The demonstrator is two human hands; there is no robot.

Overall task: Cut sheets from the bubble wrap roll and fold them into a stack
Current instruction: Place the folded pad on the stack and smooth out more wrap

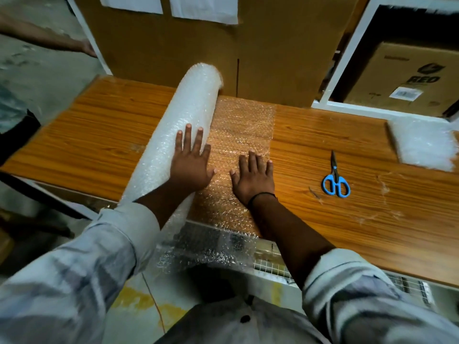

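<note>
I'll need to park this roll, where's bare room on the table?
Bare wood left of the bubble wrap roll, and between the unrolled sheet and the scissors. The right end is crowded by the folded stack.

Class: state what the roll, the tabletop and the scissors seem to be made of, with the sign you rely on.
Roll: clear plastic bubble film, glossy; rows of small air pockets show. Tabletop: wood or wood-look laminate, smooth with a slight sheen; straight orange-brown grain, which one is unclear. Scissors: blue handles look like moulded plastic, blades dark, probably metal.
</note>
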